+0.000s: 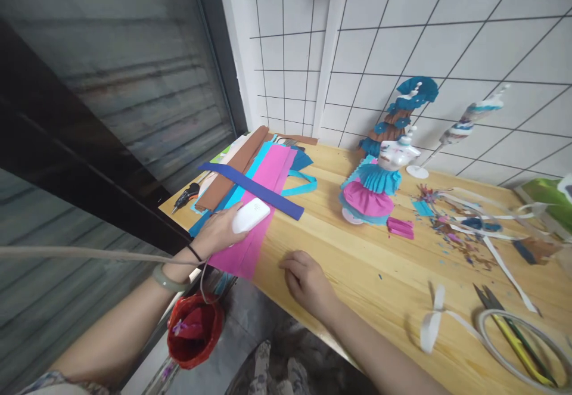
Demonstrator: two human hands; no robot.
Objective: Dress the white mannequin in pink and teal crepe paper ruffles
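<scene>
My left hand is closed round a small white device and rests it on a pink paper sheet at the left end of a wooden table. A dark blue paper strip lies across that sheet, over turquoise and brown sheets. My right hand lies knuckles up on the bare wood near the front edge, its fingers curled under with nothing visible in them. A thin cord runs past my left wrist, which wears a green bangle.
A paper-dressed mannequin bust in pink and turquoise stands mid-table, with two more paper figures behind it against a white tiled wall. Paper scraps and white strips litter the right side. Scissors lie at the front right. A red bin sits below.
</scene>
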